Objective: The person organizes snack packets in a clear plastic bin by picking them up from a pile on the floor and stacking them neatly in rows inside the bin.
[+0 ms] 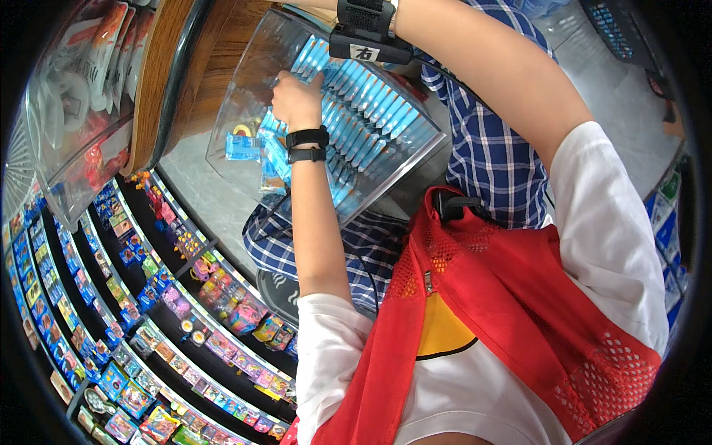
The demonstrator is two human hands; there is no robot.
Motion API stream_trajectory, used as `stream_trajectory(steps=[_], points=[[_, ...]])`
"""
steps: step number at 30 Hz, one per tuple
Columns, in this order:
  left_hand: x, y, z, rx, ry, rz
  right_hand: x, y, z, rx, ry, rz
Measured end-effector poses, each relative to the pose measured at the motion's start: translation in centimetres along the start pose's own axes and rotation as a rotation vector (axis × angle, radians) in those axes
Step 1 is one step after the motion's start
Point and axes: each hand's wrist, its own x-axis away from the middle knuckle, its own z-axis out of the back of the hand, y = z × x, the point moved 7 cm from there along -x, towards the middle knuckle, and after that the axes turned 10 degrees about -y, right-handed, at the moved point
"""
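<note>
A clear plastic box (400, 172) stands tilted before me, between my legs, with rows of small light-blue packets (356, 83) standing on edge. My left hand (297, 100), a black band at its wrist, reaches into the box over the packets' left part. Its fingers are curled downwards and their tips are hidden, so a hold on a packet cannot be made out. Loose blue packets (242, 147) lie in the box's left corner beside a yellow ring-shaped thing (243, 130). Only a sliver of my right hand (317, 3) shows at the top edge, beyond a black wrist device (370, 47).
A wooden counter with a dark edge (172, 72) rises at the left, beside a clear container (83, 150) of packaged goods. Curved-looking shelves (211, 339) of small colourful packages fill the lower left. A dark keyboard (612, 30) is at the upper right. Thin dark cables run near my legs.
</note>
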Motion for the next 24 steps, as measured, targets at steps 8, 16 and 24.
stream_trajectory(steps=[8,16,24], points=[[-2.6,-1.5,-3.2,0.273,-0.074,-0.017,0.3,0.0,-0.4,0.004,-0.032,-0.006],[-0.9,0.0,-2.6,0.257,-0.06,0.022,0.3,-0.7,-0.7,0.054,-0.068,0.086],[-0.4,-0.7,-1.1,0.177,-0.114,0.034,0.6,-1.1,-1.8,0.054,-0.15,0.172]])
